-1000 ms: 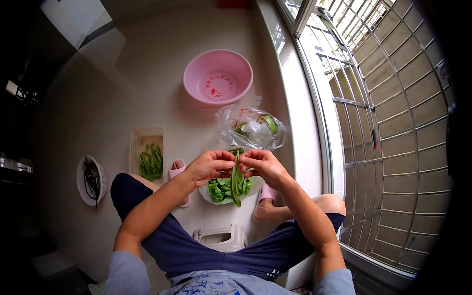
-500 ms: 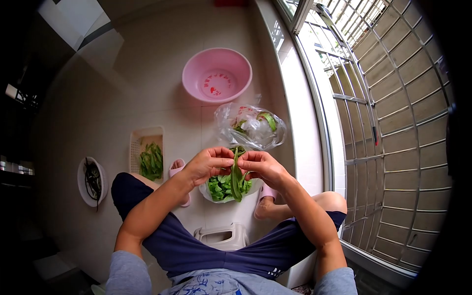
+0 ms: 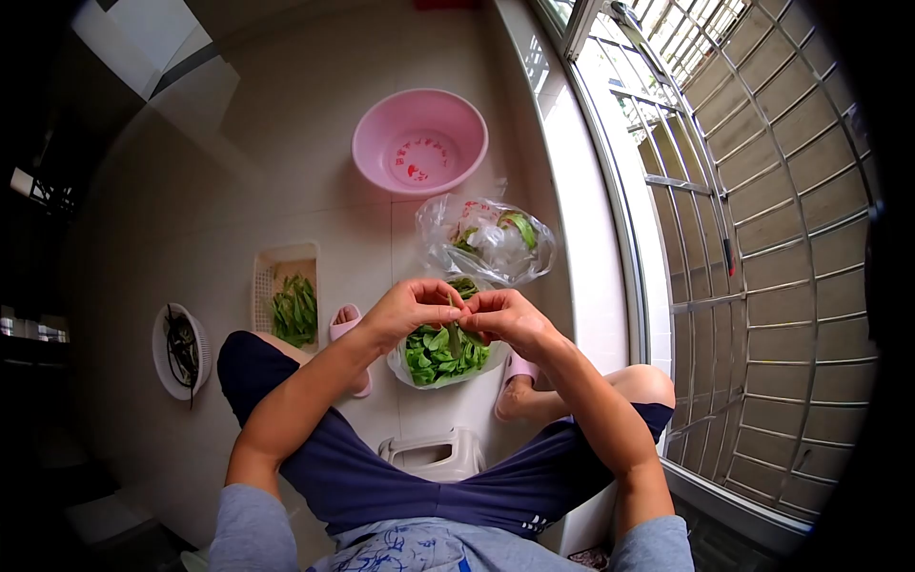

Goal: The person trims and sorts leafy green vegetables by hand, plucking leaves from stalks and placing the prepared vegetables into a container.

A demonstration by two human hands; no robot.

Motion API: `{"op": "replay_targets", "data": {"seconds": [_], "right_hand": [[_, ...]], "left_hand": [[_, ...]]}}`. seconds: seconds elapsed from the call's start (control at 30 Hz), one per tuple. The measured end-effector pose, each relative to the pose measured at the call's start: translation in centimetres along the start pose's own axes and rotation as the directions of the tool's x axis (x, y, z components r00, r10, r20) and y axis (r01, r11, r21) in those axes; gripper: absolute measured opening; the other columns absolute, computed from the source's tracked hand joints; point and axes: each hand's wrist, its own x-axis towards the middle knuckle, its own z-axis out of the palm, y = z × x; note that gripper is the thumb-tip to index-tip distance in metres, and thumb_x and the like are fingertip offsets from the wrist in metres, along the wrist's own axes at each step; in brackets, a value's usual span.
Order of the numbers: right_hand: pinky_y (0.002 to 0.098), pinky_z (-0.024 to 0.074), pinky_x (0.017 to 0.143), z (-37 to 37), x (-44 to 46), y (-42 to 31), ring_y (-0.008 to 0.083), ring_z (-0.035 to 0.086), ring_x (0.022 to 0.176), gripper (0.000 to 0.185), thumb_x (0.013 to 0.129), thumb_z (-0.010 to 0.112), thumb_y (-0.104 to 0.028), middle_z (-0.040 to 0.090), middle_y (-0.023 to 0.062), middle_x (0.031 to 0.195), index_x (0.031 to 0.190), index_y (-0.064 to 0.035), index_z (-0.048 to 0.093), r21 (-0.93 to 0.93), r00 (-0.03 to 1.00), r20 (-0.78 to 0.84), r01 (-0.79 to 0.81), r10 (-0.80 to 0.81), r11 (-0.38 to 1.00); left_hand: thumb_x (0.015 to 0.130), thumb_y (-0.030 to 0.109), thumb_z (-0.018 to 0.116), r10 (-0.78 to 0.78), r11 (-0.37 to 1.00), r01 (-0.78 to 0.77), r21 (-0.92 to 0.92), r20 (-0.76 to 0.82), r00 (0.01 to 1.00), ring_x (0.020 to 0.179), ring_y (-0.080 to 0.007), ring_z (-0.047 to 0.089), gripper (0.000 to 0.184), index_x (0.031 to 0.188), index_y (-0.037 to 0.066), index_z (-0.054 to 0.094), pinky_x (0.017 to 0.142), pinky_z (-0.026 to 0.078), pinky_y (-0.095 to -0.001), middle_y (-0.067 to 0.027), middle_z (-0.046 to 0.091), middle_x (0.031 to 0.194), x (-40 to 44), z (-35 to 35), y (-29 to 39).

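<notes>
Two hands meet above a plastic bag (image 3: pixel 399 366) of leafy greens (image 3: pixel 440 362), with the fingers of the left hand (image 3: pixel 412 310) and right hand (image 3: pixel 510 316) pinching one green leaf (image 3: pixel 454 339) between them. It hangs just below the fingertips, long axis toward the person's body, neither hand clearly nearer.

Pink washbasin (image 3: pixel 386 143): smooth plast., semi-gloss, w/ red print. Clear bag (image 3: pixel 491 250): thin plast. film, crinkled, shiny. Rect. basket (image 3: pixel 259 296) & round colander (image 3: pixel 202 341): perforated plast. Stool (image 3: pixel 465 452): smooth grey plast., slight sheen. Floor tiles (image 3: pixel 315 210): polished, glossy. Security bars (image 3: pixel 679 184): shiny metal. Shorts (image 3: pixel 367 467) & T-shirt (image 3: pixel 253 529): matt cloth. Slippers (image 3: pixel 520 366): matt, rubbery-looking. Leafy greens (image 3: pixel 438 360): smooth, faint gloss.
</notes>
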Motion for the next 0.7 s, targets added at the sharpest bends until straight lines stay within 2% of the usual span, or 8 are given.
{"op": "replay_targets", "data": {"seconds": [0.03, 0.17, 0.23, 0.3, 0.37, 0.43, 0.5, 0.7], "right_hand": [[0.0183, 0.0358, 0.051, -0.2, 0.1, 0.2, 0.0051, 0.045, 0.055, 0.007, 0.072, 0.058, -0.010, 0.051, -0.0010, 0.064, 0.073, -0.0038, 0.054, 0.001, 1.000, -0.001, 0.000, 0.000, 1.000], [0.0192, 0.0401, 0.054, -0.6, 0.0, 0.0, 0.0055, 0.046, 0.056, 0.004, 0.074, 0.053, -0.008, 0.051, -0.0014, 0.066, 0.073, -0.0041, 0.053, 0.310, 0.999, -0.028, -0.035, 0.046, 0.950], [0.0196, 0.0416, 0.055, -1.0, -0.1, -0.1, 0.0059, 0.046, 0.056, 0.004, 0.075, 0.051, -0.007, 0.052, -0.0011, 0.068, 0.074, -0.0038, 0.053, 0.465, 0.999, -0.036, 0.048, -0.035, 0.884], [0.0180, 0.0396, 0.053, -1.2, 0.0, -0.2, 0.0048, 0.046, 0.055, 0.004, 0.075, 0.052, -0.008, 0.053, -0.0010, 0.068, 0.077, -0.0038, 0.053, 0.425, 0.996, -0.077, 0.082, -0.054, 0.902], [0.0161, 0.0363, 0.049, -0.5, -1.0, -1.8, 0.0034, 0.046, 0.055, 0.006, 0.077, 0.052, -0.010, 0.055, -0.0005, 0.067, 0.077, -0.0039, 0.054, -0.108, 0.977, -0.173, 0.108, -0.126, 0.988], [0.0150, 0.0325, 0.046, 0.0, -1.6, -2.3, 0.0019, 0.044, 0.055, 0.009, 0.077, 0.054, -0.014, 0.055, -0.0011, 0.065, 0.077, -0.0043, 0.055, -0.072, 0.975, -0.163, 0.142, -0.152, 0.987], [0.0152, 0.0316, 0.045, -0.2, -1.7, -2.3, 0.0016, 0.043, 0.054, 0.011, 0.077, 0.055, -0.015, 0.054, -0.0019, 0.064, 0.077, -0.0040, 0.056, -0.220, 0.988, -0.106, 0.083, -0.108, 0.972], [0.0163, 0.0320, 0.045, -0.3, -1.6, -1.9, 0.0030, 0.043, 0.052, 0.016, 0.074, 0.059, -0.017, 0.053, -0.0016, 0.062, 0.078, -0.0021, 0.057, -0.222, 0.993, 0.001, 0.113, -0.116, 0.969]], "left_hand": [[0.073, 0.007, 0.057, -0.020, 0.998, 0.019, -0.053, -0.009, 1.000, 0.070, -0.0082, 0.052, 0.015, 0.087, 0.005, 0.054, 0.065, 0.043, -0.0212, -0.0021, 0.055, 0.079, 0.0, -0.1, -0.1], [0.075, 0.009, 0.056, -0.082, 0.969, 0.072, -0.235, -0.033, 0.996, 0.069, -0.0095, 0.053, 0.011, 0.085, 0.005, 0.054, 0.066, 0.044, -0.0227, -0.0016, 0.055, 0.075, -0.2, 0.4, 0.3], [0.075, 0.010, 0.056, -0.084, 0.952, 0.074, -0.296, -0.022, 0.996, 0.069, -0.0100, 0.054, 0.010, 0.084, 0.005, 0.054, 0.066, 0.044, -0.0235, -0.0017, 0.055, 0.075, -0.1, 0.3, 0.2], [0.076, 0.012, 0.055, -0.085, 0.932, 0.074, -0.356, -0.014, 0.996, 0.069, -0.0106, 0.054, 0.010, 0.084, 0.006, 0.053, 0.066, 0.045, -0.0243, -0.0018, 0.055, 0.074, 0.0, 0.1, 0.0], [0.077, 0.013, 0.055, -0.100, 0.908, 0.087, -0.410, -0.011, 0.995, 0.069, -0.0109, 0.054, 0.009, 0.082, 0.006, 0.053, 0.066, 0.045, -0.0251, -0.0018, 0.056, 0.075, 0.2, -0.1, -0.1], [0.077, 0.014, 0.055, -0.106, 0.906, 0.088, -0.413, -0.019, 0.994, 0.069, -0.0109, 0.054, 0.009, 0.082, 0.007, 0.053, 0.066, 0.045, -0.0250, -0.0018, 0.056, 0.075, 0.3, -0.1, -0.2], [0.077, 0.014, 0.055, -0.115, 0.904, 0.093, -0.416, -0.027, 0.993, 0.069, -0.0109, 0.054, 0.009, 0.082, 0.007, 0.053, 0.066, 0.045, -0.0250, -0.0017, 0.056, 0.075, 0.4, 0.0, -0.4], [0.077, 0.013, 0.055, -0.123, 0.908, 0.097, -0.408, -0.037, 0.992, 0.067, -0.0112, 0.055, 0.009, 0.082, 0.007, 0.053, 0.064, 0.045, -0.0242, -0.0022, 0.056, 0.075, 0.7, 0.0, -0.8]]}}
